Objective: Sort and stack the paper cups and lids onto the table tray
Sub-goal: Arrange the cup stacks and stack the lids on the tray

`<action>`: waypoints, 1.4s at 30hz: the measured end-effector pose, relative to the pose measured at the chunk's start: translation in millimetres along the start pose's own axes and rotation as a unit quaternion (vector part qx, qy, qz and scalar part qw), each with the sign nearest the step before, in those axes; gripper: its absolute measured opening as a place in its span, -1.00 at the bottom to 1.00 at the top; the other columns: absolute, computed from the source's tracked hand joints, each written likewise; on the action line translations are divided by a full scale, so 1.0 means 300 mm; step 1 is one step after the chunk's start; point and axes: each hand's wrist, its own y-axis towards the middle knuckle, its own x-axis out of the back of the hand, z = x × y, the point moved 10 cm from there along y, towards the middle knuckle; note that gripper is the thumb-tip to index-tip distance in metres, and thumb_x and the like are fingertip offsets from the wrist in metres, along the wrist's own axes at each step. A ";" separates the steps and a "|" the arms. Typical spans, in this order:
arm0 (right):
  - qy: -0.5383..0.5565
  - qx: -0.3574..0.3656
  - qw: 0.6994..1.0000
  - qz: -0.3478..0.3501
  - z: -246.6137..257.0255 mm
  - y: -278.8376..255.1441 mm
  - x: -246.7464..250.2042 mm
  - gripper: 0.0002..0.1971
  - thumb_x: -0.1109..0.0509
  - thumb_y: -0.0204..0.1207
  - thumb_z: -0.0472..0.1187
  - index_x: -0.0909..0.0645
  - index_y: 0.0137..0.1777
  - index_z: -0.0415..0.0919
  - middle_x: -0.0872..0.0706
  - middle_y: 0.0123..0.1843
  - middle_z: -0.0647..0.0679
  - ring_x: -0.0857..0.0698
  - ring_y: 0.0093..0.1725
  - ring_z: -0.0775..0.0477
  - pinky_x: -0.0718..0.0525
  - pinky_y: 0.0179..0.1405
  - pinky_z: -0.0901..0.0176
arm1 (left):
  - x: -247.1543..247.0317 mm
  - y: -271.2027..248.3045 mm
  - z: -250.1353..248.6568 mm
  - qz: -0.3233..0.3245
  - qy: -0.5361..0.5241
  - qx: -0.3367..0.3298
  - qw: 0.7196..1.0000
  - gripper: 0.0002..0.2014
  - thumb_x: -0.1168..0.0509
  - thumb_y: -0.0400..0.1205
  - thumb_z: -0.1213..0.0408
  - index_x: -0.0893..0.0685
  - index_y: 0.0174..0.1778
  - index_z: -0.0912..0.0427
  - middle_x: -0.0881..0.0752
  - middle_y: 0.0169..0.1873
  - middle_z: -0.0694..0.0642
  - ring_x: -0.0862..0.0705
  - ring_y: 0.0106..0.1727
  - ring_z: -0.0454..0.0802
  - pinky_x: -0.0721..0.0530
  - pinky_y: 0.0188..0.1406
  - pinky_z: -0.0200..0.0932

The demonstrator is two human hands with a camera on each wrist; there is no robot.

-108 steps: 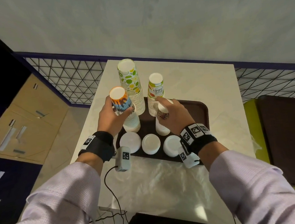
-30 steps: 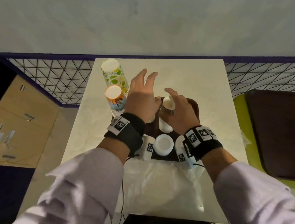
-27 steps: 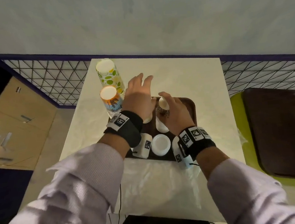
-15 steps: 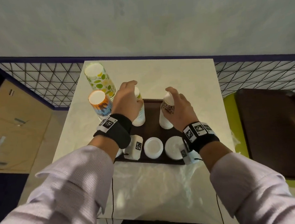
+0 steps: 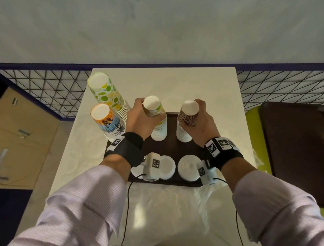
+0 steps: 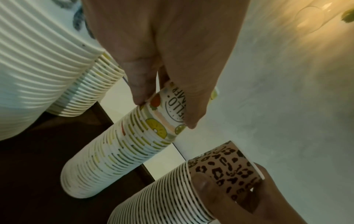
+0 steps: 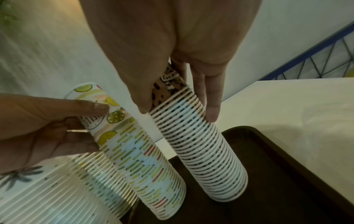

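Four stacks of upside-down paper cups stand at the back of the dark tray (image 5: 174, 151). My left hand (image 5: 139, 117) grips the top of the lemon-print stack (image 5: 157, 123), thumb and fingers pinching its top cup (image 6: 170, 106). My right hand (image 5: 201, 117) grips the top of the leopard-print stack (image 5: 186, 124), fingers reaching down its rims (image 7: 206, 159). Both stacks stand upright on the tray, side by side. The green-dot stack (image 5: 105, 92) and the orange-and-blue palm stack (image 5: 106, 121) stand to the left. White lids (image 5: 168, 166) lie along the tray's front, partly behind my wrists.
The tray sits on a pale table (image 5: 173, 82) against a grey wall. A wire mesh railing (image 5: 52, 87) runs behind and to both sides. A second dark tray (image 5: 300, 150) lies on a green seat at the right. Cables (image 5: 126, 214) trail over the table's front.
My left hand left the orange-and-blue stack, reached over with fingers spread, then closed round the lemon-print stack. My right hand has kept its hold on the leopard-print stack.
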 end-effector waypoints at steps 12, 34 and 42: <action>0.026 -0.060 0.996 0.059 -0.092 0.052 -0.054 -0.16 -0.72 0.32 -0.03 -0.34 0.53 -0.05 -0.68 0.35 -0.01 -0.64 0.38 -0.16 -0.54 0.21 0.16 | -0.157 0.024 0.134 0.052 -0.023 0.071 0.996 -0.19 -0.74 0.37 0.14 -0.52 0.51 0.04 -0.74 0.35 0.02 -0.69 0.37 0.07 -0.68 0.42 0.11; 0.052 -0.098 0.994 0.008 -0.187 0.022 -0.014 -0.28 -0.69 0.30 -0.13 -0.46 0.44 -0.01 -0.65 0.13 0.15 -0.68 0.20 -0.02 -0.56 0.08 0.21 | -0.253 0.049 0.141 0.094 -0.022 0.069 0.993 -0.24 -0.71 0.39 0.27 -0.57 0.51 0.03 -0.74 0.36 -0.01 -0.68 0.33 -0.05 -0.64 0.41 -0.07; 0.056 -0.098 0.993 0.021 -0.177 0.021 -0.010 -0.21 -0.70 0.32 -0.12 -0.38 0.51 -0.03 -0.71 0.30 -0.01 -0.68 0.30 -0.11 -0.57 0.11 0.17 | -0.253 0.041 0.133 0.087 -0.028 0.056 0.994 -0.14 -0.73 0.38 0.20 -0.47 0.58 0.03 -0.71 0.40 -0.01 -0.68 0.41 0.02 -0.63 0.35 -0.09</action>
